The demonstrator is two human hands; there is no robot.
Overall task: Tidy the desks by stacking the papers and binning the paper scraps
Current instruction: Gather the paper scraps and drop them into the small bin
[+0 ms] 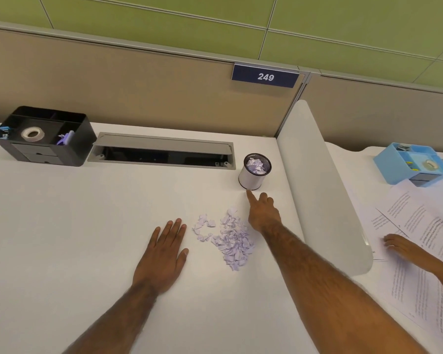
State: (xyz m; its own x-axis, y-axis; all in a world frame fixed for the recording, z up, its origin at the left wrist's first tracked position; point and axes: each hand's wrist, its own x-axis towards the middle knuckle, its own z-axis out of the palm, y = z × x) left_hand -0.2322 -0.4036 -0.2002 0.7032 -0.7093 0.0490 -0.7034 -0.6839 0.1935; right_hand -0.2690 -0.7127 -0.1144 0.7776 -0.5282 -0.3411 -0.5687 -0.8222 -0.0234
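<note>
Centrally, one scrap heap (232, 238) on the table (62, 226); one bin (252, 176) nearer the far edge. My left grip (164, 254) lies spread flat; my right grip (262, 212) curls, forefinger extended, holding nothing.

Torn pale-lilac paper scraps (230, 238), small white cylindrical bin (251, 178), printed white paper sheets (420, 251).
The scraps lie heaped loosely on the white desk (62, 226) near the upright bin, which holds more crumpled scraps; the sheets lie fanned, overlapping, on the neighbouring desk (353, 164).
</note>
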